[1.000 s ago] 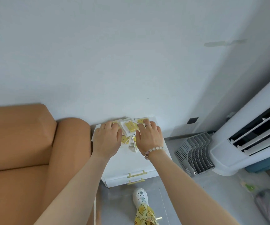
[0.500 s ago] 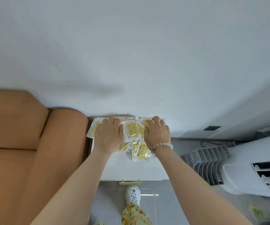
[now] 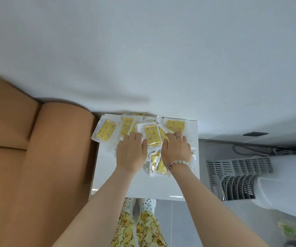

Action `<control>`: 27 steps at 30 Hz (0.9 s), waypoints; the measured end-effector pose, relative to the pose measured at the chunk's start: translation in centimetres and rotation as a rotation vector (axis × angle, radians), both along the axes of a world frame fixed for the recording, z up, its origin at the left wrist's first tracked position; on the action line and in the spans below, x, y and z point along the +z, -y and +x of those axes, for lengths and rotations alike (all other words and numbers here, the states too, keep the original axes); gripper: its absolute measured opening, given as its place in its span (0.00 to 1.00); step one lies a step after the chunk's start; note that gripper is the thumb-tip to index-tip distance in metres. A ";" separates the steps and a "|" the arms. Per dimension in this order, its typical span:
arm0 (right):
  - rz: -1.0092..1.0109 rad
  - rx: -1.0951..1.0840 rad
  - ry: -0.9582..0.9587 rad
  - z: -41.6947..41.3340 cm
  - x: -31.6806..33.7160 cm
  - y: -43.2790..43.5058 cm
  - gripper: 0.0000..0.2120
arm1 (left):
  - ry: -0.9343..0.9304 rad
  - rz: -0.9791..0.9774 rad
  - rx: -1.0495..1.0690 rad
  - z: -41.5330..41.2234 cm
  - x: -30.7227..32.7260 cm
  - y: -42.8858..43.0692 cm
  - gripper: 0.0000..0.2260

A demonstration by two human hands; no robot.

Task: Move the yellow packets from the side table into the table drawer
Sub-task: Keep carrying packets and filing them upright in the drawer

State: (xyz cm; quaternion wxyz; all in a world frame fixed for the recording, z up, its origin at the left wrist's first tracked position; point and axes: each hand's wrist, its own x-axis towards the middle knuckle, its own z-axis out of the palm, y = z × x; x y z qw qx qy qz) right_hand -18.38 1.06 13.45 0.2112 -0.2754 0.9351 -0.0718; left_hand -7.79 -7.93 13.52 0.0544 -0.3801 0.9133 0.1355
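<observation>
Several yellow packets (image 3: 151, 138) in clear wrappers lie in a loose pile at the back of the white side table (image 3: 143, 186). One packet (image 3: 106, 131) hangs over the table's left edge, and another (image 3: 174, 125) lies at the back right. My left hand (image 3: 131, 154) covers the middle of the pile, its fingers curled down onto packets. My right hand (image 3: 176, 150), wearing a ring and a bead bracelet, curls over packets beside it. More packets (image 3: 157, 164) stick out under my right wrist. The table's drawer is hidden from this angle.
A tan sofa arm (image 3: 54, 157) presses against the table's left side. A white wall runs behind. To the right stand a grey slatted grille (image 3: 238, 175) and a white air-conditioner unit (image 3: 282, 196). My legs in duck-print trousers (image 3: 140, 227) stand before the table.
The view has tilted down over the table top, and the drawer front with its gold handles has gone out of sight. Both hands stay on the pile, fingers curling in more.
</observation>
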 end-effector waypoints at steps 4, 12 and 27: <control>0.001 -0.130 0.004 -1.6 -4.1 0.3 0.17 | 0.073 0.061 0.099 -1.9 -4.3 0.9 0.18; -0.119 -0.520 0.143 1.6 -9.5 -2.2 0.15 | 0.106 0.338 0.667 -5.9 -9.8 0.4 0.37; -0.165 -0.576 0.166 2.4 -10.1 -3.0 0.15 | -0.170 0.637 0.831 -5.7 -10.9 2.3 0.14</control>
